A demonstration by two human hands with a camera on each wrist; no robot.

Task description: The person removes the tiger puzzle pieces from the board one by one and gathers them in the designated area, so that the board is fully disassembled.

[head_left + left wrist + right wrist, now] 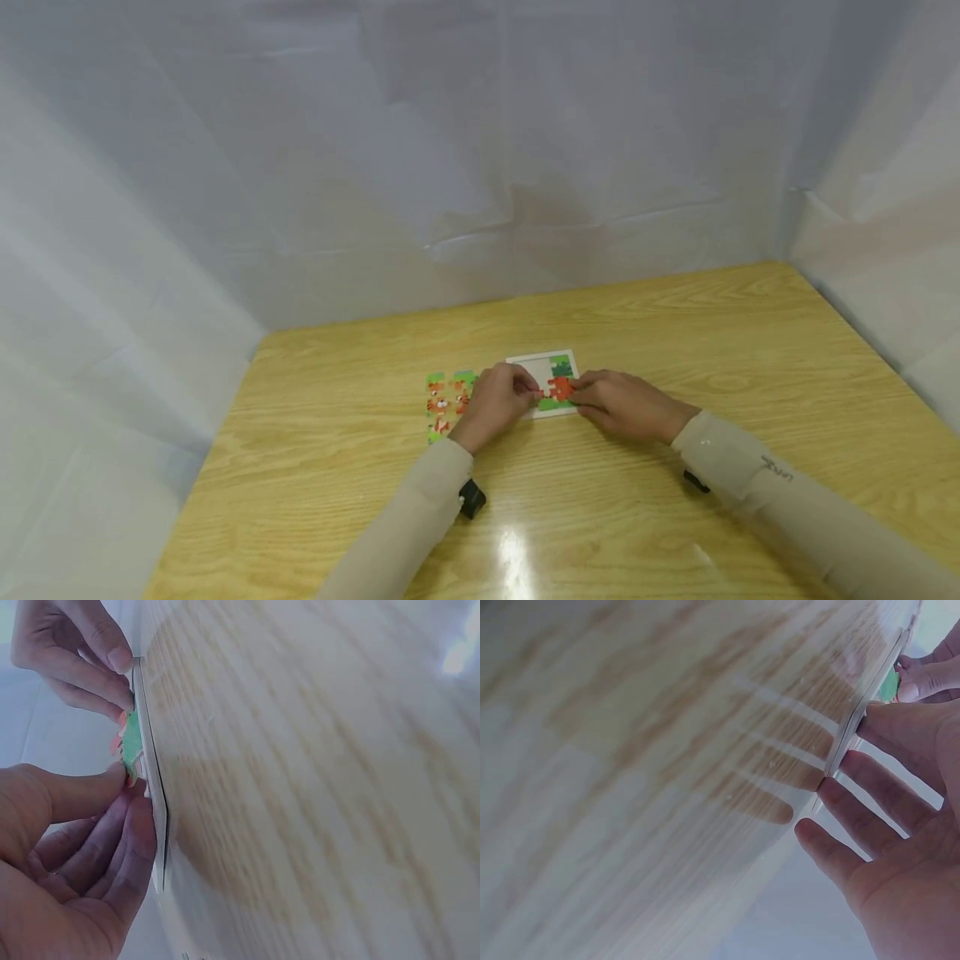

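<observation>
Table (337, 508): yellow wood.
Sheets (450, 167): pale, behind and on both sides.
Left hand (497, 402): I pinch a red puzzle piece (539, 394) over the white tray (534, 367).
Right hand (628, 405): my fingers spread apart, touching the tray's right edge.

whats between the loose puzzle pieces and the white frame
The left hand lies between the loose puzzle pieces and the white frame, as the head view shows.

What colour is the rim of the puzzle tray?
The puzzle tray rim is white; it shows best in the head view.
</observation>
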